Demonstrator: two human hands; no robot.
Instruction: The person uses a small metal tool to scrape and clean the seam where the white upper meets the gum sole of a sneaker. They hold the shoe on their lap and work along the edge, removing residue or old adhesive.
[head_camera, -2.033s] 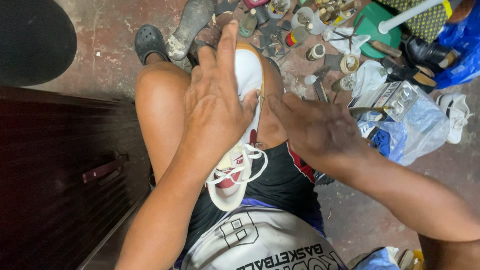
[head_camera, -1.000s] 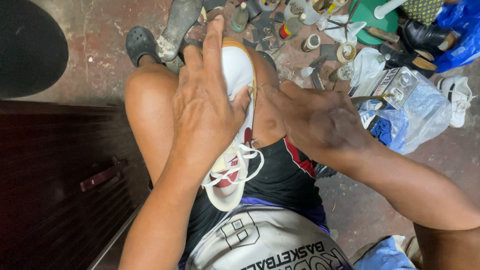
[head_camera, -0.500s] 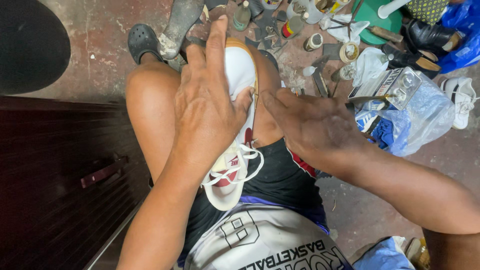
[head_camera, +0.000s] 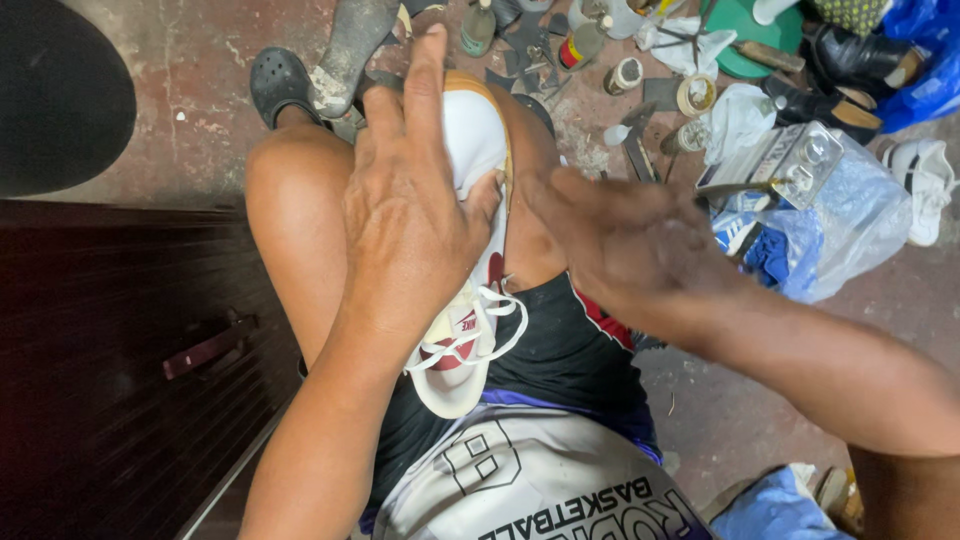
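A white sneaker (head_camera: 476, 140) with red marks and white laces lies between my knees, toe pointing away, its tan sole edge on the right side. My left hand (head_camera: 410, 210) lies flat over its upper, fingers stretched forward, thumb pressed on its side. My right hand (head_camera: 625, 240) is beside the sneaker's right edge, fingers curled towards the sole; it is blurred, and whether it holds anything is hidden.
A dark wooden cabinet (head_camera: 110, 370) stands at the left. On the floor ahead lie small bottles (head_camera: 585, 40), tape rolls (head_camera: 695, 95), black shoes (head_camera: 850, 60), a metal box (head_camera: 780, 165) on a plastic bag (head_camera: 860, 225), and a white shoe (head_camera: 925, 185).
My right hand has shifted a little along the sneaker's right edge. My left hand stays pressed on the upper.
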